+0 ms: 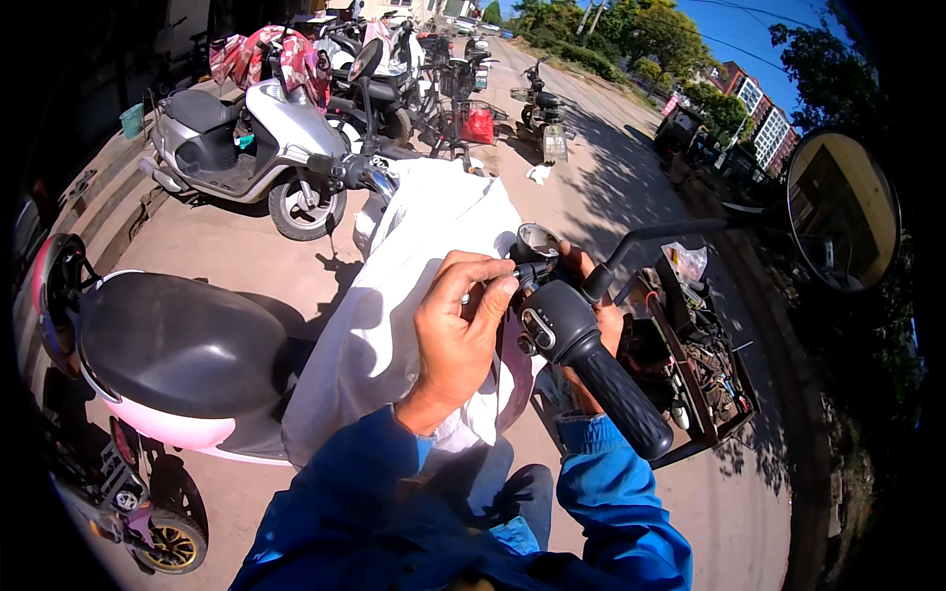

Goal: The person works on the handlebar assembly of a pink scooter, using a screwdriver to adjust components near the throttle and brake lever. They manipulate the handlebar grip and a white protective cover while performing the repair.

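Two fingertips of our left hand (453,330) pinch a small fitting (524,271); slack could drop it. Right hand's (609,328) grip: cannot tell.

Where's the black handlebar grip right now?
In the head view, the black grip is right of centre, slanting down and right from the switch housing, between the right sleeve's blue cuff and the cluttered open box.

open: over white cover (355,325), left of hands (458,330) | blocked: black grip (621,396) between forearms, mirror stem (662,232) right
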`<state>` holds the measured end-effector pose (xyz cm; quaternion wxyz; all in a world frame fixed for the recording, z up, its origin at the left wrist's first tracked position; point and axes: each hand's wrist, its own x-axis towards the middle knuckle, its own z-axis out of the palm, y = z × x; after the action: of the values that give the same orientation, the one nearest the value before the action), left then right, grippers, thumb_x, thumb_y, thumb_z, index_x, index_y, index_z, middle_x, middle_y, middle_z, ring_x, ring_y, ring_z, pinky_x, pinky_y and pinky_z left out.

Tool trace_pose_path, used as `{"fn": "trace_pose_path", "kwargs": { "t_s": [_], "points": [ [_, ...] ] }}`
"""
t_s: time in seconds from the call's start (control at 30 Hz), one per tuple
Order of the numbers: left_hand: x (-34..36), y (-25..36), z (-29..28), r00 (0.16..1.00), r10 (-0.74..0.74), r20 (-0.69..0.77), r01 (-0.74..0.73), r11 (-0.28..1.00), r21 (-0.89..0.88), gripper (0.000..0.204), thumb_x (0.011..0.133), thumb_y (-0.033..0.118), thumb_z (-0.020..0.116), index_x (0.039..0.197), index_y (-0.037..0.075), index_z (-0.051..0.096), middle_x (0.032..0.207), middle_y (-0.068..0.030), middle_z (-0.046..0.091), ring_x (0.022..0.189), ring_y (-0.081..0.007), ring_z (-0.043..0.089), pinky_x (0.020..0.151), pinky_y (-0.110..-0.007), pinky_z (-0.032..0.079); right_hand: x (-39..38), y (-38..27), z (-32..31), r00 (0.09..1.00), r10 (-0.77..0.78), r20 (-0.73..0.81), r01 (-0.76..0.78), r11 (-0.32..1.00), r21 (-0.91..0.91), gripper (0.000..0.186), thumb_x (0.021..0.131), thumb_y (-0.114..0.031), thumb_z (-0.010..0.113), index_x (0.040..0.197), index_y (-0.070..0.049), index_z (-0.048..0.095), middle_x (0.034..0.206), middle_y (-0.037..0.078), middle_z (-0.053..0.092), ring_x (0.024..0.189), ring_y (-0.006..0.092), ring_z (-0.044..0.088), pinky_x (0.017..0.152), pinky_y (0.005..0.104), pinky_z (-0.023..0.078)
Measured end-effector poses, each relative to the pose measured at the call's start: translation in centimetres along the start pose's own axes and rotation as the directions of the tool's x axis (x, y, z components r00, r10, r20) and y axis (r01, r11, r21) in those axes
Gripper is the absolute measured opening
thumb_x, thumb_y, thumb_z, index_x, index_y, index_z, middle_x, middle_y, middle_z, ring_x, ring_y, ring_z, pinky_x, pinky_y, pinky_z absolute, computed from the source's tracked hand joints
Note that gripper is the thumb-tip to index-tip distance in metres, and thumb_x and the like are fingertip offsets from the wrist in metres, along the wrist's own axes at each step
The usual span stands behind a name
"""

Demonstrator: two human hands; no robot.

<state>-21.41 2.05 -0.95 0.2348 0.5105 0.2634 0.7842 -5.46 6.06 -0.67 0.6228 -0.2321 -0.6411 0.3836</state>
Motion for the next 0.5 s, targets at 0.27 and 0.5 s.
{"fn": "trace_pose_path", "kwargs": {
  "t_s": [0.27, 0.5],
  "points": [
    [0.1, 0.3, -0.3, 0.999, 0.024, 0.044, -0.025, 0.999, 0.028, 0.015, 0.096, -0.003, 0.07, 0.111, -0.003, 0.071, 0.106, -0.0076, 0.062, 0.089, -0.0106, 0.061, 0.076, -0.022, 0.049, 0.1, -0.6, 0.0, 0.995, -0.085, 0.059, 0.092, 0.987, -0.129, 0.064, 0.088, -0.003, 0.081, 0.145, 0.005, 0.054, 0.13, 0.016, 0.067, 0.113, 0.0216, 0.067, 0.097, 0.0343, 0.054],
    [0.4, 0.3, -0.7, 0.995, 0.069, 0.076, -0.073, 0.996, 0.051, 0.014, 0.097, 0.002, 0.071, 0.11, -0.003, 0.071, 0.107, -0.0086, 0.065, 0.097, -0.0104, 0.061, 0.081, -0.022, 0.049, 0.3, -0.8, 0.1, 0.988, -0.131, 0.078, 0.143, 0.973, -0.18, 0.06, 0.088, -0.002, 0.081, 0.143, 0.005, 0.057, 0.124, 0.015, 0.069, 0.108, 0.0201, 0.069, 0.094, 0.0325, 0.055]
  ]
}}
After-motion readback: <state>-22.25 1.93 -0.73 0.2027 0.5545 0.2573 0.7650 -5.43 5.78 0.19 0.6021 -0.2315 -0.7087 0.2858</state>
